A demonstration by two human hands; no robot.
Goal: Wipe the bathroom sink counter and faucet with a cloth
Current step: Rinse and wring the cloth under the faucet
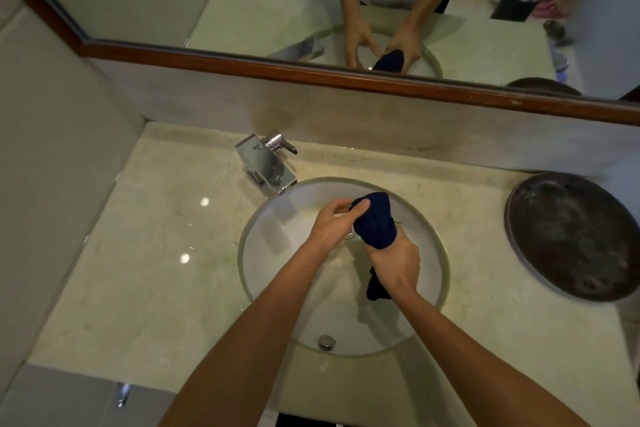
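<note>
Head view: over the sink (pixel 437 250), the right hand (pixel 394 265) is clenched around a bunched dark blue cloth (pixel 375 224), while the left hand (pixel 332 224) pinches its upper end. This looks like wringing, a step ahead of wiping. Next, the cloth likely needs opening out and carrying to the faucet (pixel 266 163) or counter (pixel 145 253).

Both forearms are bare to the elbow, with no watch, rings or sleeves showing.
</note>
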